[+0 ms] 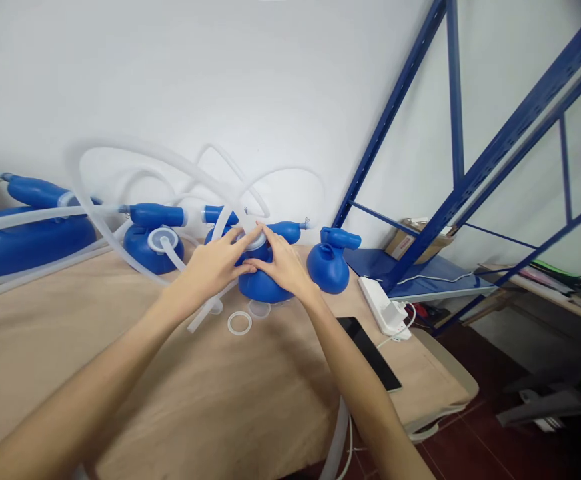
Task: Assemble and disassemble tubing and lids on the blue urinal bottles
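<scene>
In the head view, a blue bulb-shaped vessel with a smooth, rubbery look stands on the wooden table. My left hand curves around its upper left side, fingers reaching to a white collar on it. From the right, my right hand closes on the same part, and the fingertips of both hands nearly meet at the top. Close in front lie a white ring and a translucent disc. A pale flexible hose passes by my left hand; its other end is hard to trace.
Similar blue vessels stand along the wall, some with looping hoses. At the table's right lie a dark phone and a white power strip with a charger. A blue metal rack rises beyond, holding a cardboard box.
</scene>
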Motion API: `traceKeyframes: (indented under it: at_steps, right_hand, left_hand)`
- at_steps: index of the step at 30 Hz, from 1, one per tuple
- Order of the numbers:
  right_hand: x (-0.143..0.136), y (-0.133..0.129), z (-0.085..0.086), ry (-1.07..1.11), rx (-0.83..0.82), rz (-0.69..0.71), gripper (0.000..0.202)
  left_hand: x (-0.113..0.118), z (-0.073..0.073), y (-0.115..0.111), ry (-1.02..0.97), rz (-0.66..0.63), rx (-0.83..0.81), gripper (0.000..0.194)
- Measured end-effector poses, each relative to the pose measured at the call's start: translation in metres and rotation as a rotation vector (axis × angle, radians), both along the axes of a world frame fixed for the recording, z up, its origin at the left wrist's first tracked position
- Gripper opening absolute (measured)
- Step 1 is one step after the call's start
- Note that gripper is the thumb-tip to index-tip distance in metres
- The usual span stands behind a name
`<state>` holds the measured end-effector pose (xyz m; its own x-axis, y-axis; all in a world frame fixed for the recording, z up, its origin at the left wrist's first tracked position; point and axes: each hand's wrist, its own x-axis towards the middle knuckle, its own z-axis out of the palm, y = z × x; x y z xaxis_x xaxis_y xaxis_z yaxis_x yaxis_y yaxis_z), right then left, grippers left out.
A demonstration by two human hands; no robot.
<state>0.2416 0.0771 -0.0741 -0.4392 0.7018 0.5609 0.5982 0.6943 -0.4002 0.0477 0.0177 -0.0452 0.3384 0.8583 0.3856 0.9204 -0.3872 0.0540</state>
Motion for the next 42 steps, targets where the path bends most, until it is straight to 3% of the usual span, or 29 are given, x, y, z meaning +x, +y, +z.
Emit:
traceKeyframes:
  at_steps: [6,9,13,21,29,38,42]
  right_hand:
    - [0.024,0.008,0.005,-0.008,-0.258,0.248,0.075]
    - [0.031,0.018,0.003,0.054,-0.294,0.306,0.066]
    - [0.025,0.023,-0.003,0.129,-0.199,0.258,0.053]
    - [0.011,0.027,-0.023,-0.002,0.107,0.212,0.049]
    - [0.012,0.031,-0.03,-0.1,0.166,0.169,0.055]
    - [-0.001,0.015,-0.024,-0.226,0.142,-0.015,0.059]
    - [0.005,0.012,-0.013,-0.207,0.115,0.08,0.06]
  left_hand:
    - [-0.025,-0.001,0.017,-0.036,-0.118,0.053,0.06]
    - [-0.032,-0.003,0.022,-0.021,-0.146,0.058,0.056]
    - [-0.033,0.001,0.018,0.08,-0.158,0.013,0.057]
    - [-0.025,0.011,0.004,0.279,-0.081,-0.01,0.069]
    - [-0.022,0.006,0.004,0.268,-0.075,0.019,0.066]
    - [-0.025,0.001,0.009,0.172,-0.148,-0.06,0.066]
    - [-0.029,0.0,0.014,0.135,-0.136,-0.059,0.062]
